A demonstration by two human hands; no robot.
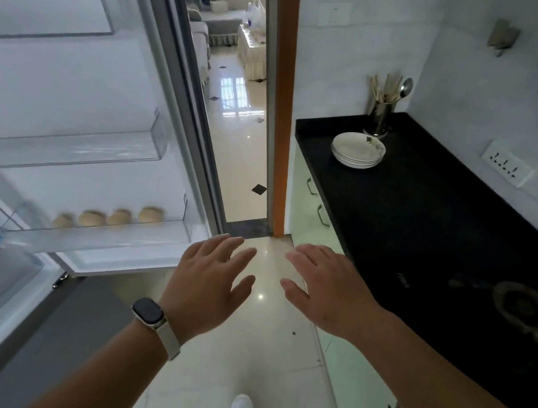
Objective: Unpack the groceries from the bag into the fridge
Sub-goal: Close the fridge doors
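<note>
Hands empty: left hand [206, 280] and right hand [324, 291] both spread open, fridge door [69, 89] open at left, bag [257, 12] well apart in far room, so fetch it first.

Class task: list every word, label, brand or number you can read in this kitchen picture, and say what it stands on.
None can be read.
Watch: screen dark, no text.
Hob: small pale mark near its front edge, too blurred to read.
Wall switch plate: faint mark, too small to read.
Bag in the far room: blue print, too small to read.
</note>
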